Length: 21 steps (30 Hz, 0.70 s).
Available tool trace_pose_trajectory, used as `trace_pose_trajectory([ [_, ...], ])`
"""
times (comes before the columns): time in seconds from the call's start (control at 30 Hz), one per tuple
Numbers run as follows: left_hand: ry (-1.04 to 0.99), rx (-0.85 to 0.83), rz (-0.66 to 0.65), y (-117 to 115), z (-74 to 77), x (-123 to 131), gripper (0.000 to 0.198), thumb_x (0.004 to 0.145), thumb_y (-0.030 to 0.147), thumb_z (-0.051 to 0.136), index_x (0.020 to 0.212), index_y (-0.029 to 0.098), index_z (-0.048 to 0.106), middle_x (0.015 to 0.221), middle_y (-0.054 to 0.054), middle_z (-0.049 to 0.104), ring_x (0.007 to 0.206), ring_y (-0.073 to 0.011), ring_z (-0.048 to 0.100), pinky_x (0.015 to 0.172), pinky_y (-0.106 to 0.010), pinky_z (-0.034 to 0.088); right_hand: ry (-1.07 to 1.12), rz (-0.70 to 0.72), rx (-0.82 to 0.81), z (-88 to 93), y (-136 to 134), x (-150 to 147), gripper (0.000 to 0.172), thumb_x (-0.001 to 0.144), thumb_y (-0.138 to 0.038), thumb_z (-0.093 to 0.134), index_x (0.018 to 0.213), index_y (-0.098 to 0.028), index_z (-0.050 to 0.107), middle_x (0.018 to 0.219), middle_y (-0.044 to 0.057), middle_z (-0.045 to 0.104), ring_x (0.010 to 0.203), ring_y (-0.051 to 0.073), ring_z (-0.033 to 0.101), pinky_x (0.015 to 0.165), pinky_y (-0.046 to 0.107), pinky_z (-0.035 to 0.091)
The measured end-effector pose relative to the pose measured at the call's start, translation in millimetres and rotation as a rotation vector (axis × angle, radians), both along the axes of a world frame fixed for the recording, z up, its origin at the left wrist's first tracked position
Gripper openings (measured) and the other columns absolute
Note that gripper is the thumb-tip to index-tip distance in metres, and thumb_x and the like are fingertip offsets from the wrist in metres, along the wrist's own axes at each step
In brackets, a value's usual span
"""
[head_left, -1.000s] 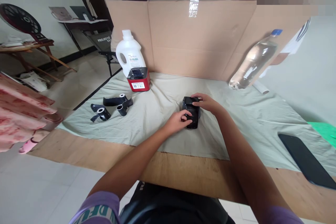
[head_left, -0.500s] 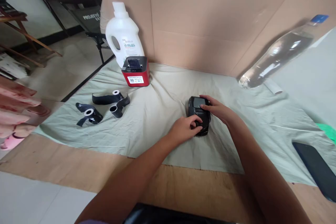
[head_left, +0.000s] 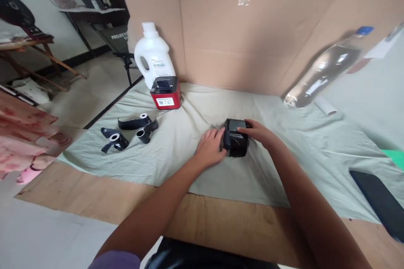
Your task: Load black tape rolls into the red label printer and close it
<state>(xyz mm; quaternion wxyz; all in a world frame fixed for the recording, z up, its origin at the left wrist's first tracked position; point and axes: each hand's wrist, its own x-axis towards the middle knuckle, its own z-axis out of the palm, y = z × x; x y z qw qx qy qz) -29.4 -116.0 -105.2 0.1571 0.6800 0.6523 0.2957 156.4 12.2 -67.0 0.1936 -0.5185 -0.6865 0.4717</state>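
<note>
A black boxy device with a grey screen (head_left: 238, 145) sits on the cloth in front of me. My right hand (head_left: 259, 131) grips its far right edge, thumb on top by the screen and fingers behind, partly hidden. Against the device's left side lies my left hand (head_left: 211, 148), its fingers stretched out and the thumb near the lower left corner. To the left are several rolls of black ribbon: one (head_left: 120, 141) with a loose end, another (head_left: 144, 135) beside it, and a third (head_left: 134, 123) behind.
A red and black box-shaped machine (head_left: 166, 97) stands before a white detergent bottle (head_left: 156, 61). A clear bottle with a blue cap (head_left: 325, 73) leans on the cardboard wall (head_left: 230, 33). A white tube (head_left: 325, 106) and a phone (head_left: 377, 201) lie at right. At far left, someone in pink is partly visible.
My left hand has left the device's top front and moved to its left side, fingers now stretched. The right hand stays on the device. The view has tipped up slightly.
</note>
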Motion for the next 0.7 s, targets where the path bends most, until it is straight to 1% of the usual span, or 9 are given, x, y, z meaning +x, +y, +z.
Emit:
trace_pose_trajectory([
  [0.03, 0.065, 0.012, -0.050, 2, -1.3, -3, 0.076, 0.081, 0.031, 0.064, 0.151, 0.019, 0.039, 0.139, -0.016, 0.058, 0.128, -0.0346, 0.051, 0.104, -0.046, 0.038, 0.031, 0.010, -0.017, 0.8, -5, -1, 0.044, 0.074, -0.042, 0.077, 0.109, -0.017, 0.071, 0.112, 0.013, 0.074, 0.107, 0.032, 0.067, 0.098, 0.047, 0.052],
  [0.1, 0.127, 0.009, -0.126, 5, -3.7, -8, 0.086, 0.080, 0.036, 0.068, 0.156, 0.020, 0.031, 0.148, -0.017, 0.053, 0.136, -0.0364, 0.044, 0.108, -0.050, 0.034, 0.146, 0.004, -0.056, 1.9, -16, -4, 0.036, 0.078, -0.042, 0.074, 0.104, -0.018, 0.072, 0.107, 0.011, 0.076, 0.103, 0.030, 0.068, 0.096, 0.045, 0.054],
  [0.17, 0.146, -0.001, -0.143, 7, -4.7, -9, 0.091, 0.078, 0.037, 0.070, 0.158, 0.020, 0.029, 0.143, -0.017, 0.058, 0.134, -0.0353, 0.047, 0.108, -0.049, 0.034, 0.267, -0.043, -0.099, 2.9, -27, -9, 0.032, 0.082, -0.042, 0.069, 0.104, -0.019, 0.072, 0.108, 0.010, 0.076, 0.104, 0.027, 0.069, 0.096, 0.042, 0.054],
  [0.23, 0.163, 0.002, -0.129, 11, -2.8, -7, 0.092, 0.075, 0.034, 0.074, 0.157, 0.019, 0.032, 0.133, -0.016, 0.064, 0.130, -0.0346, 0.051, 0.106, -0.048, 0.036, 0.323, -0.086, -0.115, 5.6, -34, -10, 0.030, 0.085, -0.042, 0.065, 0.102, -0.019, 0.072, 0.109, 0.009, 0.076, 0.104, 0.025, 0.069, 0.096, 0.039, 0.054],
  [0.37, 0.125, 0.036, -0.099, 28, 12.2, 15, 0.089, 0.072, 0.033, 0.078, 0.153, 0.021, 0.041, 0.125, -0.013, 0.069, 0.122, -0.0328, 0.058, 0.105, -0.045, 0.038, 0.317, -0.101, 0.021, 19.8, -25, 13, 0.029, 0.087, -0.046, 0.061, 0.097, -0.021, 0.072, 0.103, 0.005, 0.077, 0.102, 0.024, 0.069, 0.097, 0.039, 0.052],
  [0.47, 0.079, 0.085, -0.135, 63, 27.1, 53, 0.089, 0.073, 0.036, 0.079, 0.152, 0.022, 0.042, 0.127, -0.011, 0.069, 0.122, -0.0315, 0.058, 0.106, -0.044, 0.038, 0.301, -0.143, 0.197, 30.3, 0, 56, 0.034, 0.086, -0.052, 0.060, 0.089, -0.021, 0.073, 0.093, 0.004, 0.076, 0.098, 0.027, 0.069, 0.097, 0.041, 0.050],
  [0.53, 0.069, 0.113, -0.172, 98, 32.5, 89, 0.090, 0.074, 0.039, 0.079, 0.153, 0.021, 0.040, 0.126, -0.011, 0.069, 0.123, -0.0306, 0.058, 0.107, -0.043, 0.037, 0.328, -0.247, 0.283, 30.9, 22, 90, 0.041, 0.085, -0.058, 0.059, 0.085, -0.020, 0.073, 0.091, 0.005, 0.076, 0.097, 0.028, 0.068, 0.097, 0.042, 0.049],
  [0.6, 0.055, 0.119, -0.187, 135, 32.0, 128, 0.093, 0.073, 0.043, 0.079, 0.154, 0.021, 0.038, 0.127, -0.011, 0.069, 0.125, -0.0305, 0.057, 0.106, -0.042, 0.038, 0.420, -0.377, 0.322, 24.5, 44, 123, 0.048, 0.084, -0.063, 0.056, 0.084, -0.019, 0.072, 0.094, 0.006, 0.076, 0.101, 0.028, 0.068, 0.098, 0.041, 0.048],
  [0.7, 0.064, 0.075, -0.222, 179, 22.4, 180, 0.099, 0.071, 0.045, 0.081, 0.156, 0.021, 0.035, 0.128, -0.012, 0.069, 0.126, -0.0317, 0.056, 0.105, -0.043, 0.038, 0.563, -0.530, 0.321, 5.5, 71, 165, 0.054, 0.082, -0.069, 0.055, 0.089, -0.018, 0.072, 0.101, 0.006, 0.076, 0.108, 0.027, 0.067, 0.100, 0.039, 0.049],
])
